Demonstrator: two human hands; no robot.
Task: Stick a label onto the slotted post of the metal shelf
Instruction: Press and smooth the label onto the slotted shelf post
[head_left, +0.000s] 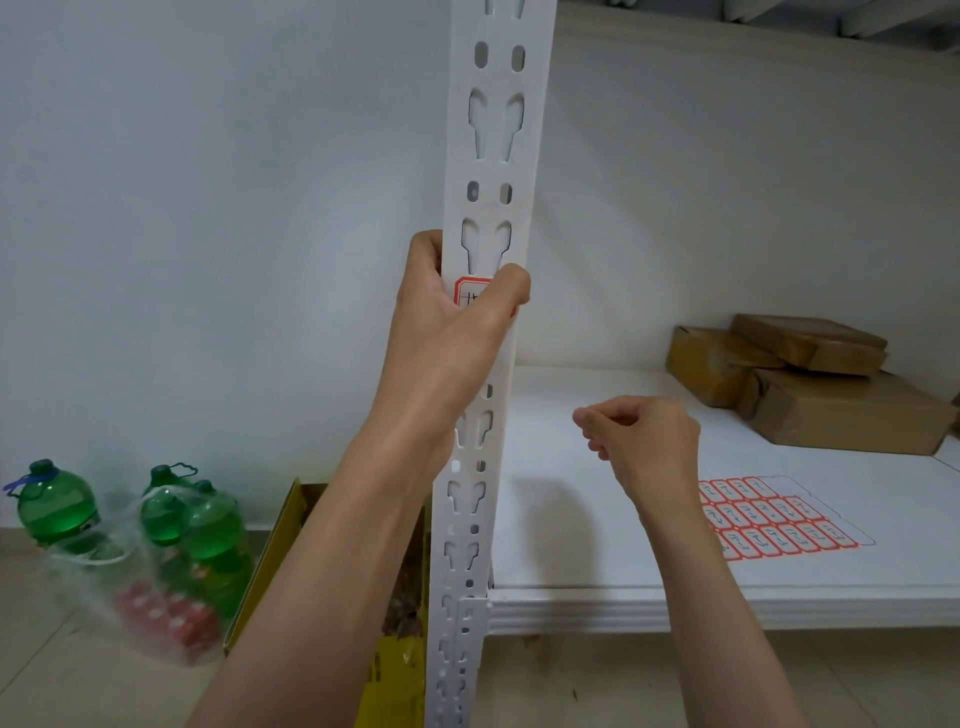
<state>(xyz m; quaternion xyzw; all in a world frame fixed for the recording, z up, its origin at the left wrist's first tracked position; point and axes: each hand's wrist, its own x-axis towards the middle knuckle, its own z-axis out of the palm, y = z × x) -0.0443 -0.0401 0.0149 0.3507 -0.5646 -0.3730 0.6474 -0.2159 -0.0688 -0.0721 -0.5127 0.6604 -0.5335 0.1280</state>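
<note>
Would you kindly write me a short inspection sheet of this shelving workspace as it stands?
Surface: white shelf board, bare at the front.
Job's things: red-bordered label on the slotted post, partly under the thumb; label sheet flat on the shelf.
Clutter: brown parcels stacked at the back right.
Hands: left hand grips the post, thumb pressing the label; right hand loosely curled, holding nothing.
Cables: nothing seen.
Surroundings: green bottles and a yellow box on the floor.

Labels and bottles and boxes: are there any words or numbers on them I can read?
Label on the post: dark marks, mostly under the left hand's thumb, unreadable.
Label sheet on the shelf: handwriting too small and blurred.
Green bottles, cardboard boxes: nothing readable.
</note>
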